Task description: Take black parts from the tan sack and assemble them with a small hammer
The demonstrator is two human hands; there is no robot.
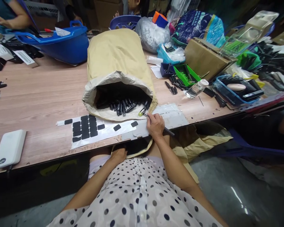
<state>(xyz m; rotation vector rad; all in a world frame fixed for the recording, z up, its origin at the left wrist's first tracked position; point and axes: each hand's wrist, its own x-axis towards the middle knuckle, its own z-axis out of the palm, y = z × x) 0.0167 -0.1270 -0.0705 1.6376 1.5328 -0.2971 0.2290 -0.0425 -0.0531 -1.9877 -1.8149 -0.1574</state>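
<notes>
Right hand [155, 125], at the near edge of the bench [42, 97], fingers closed around a dark pen [156, 122]. The pen lies slanted across the hand: its yellow-green tip points toward the mouth of the sack [119, 67], just short of it, and its dark tail juts past the bench edge to the right. The hand rests on a grey plastic sheet [172, 115] lying along the near edge.

Left hand [118, 155], below the bench edge at the lap, touching the rim of a tan bag [194, 142] that hangs under the bench; whether its fingers are clenched on the rim cannot be told.

The sack lies on its side at mid-bench, mouth toward the near edge, with many black pens [124, 105] inside.

Left of the right hand, a white backing sheet [104, 130] with black pads [85, 127] lies along the near edge. A white power bank [9, 148] sits at the near left corner. A blue basket [61, 42] stands at the far left. A clear bottle [196, 89] lies right of the sack, near a green tray [186, 74] and a cardboard box [204, 58]. Another person's arm [11, 19] shows at the far left corner.
</notes>
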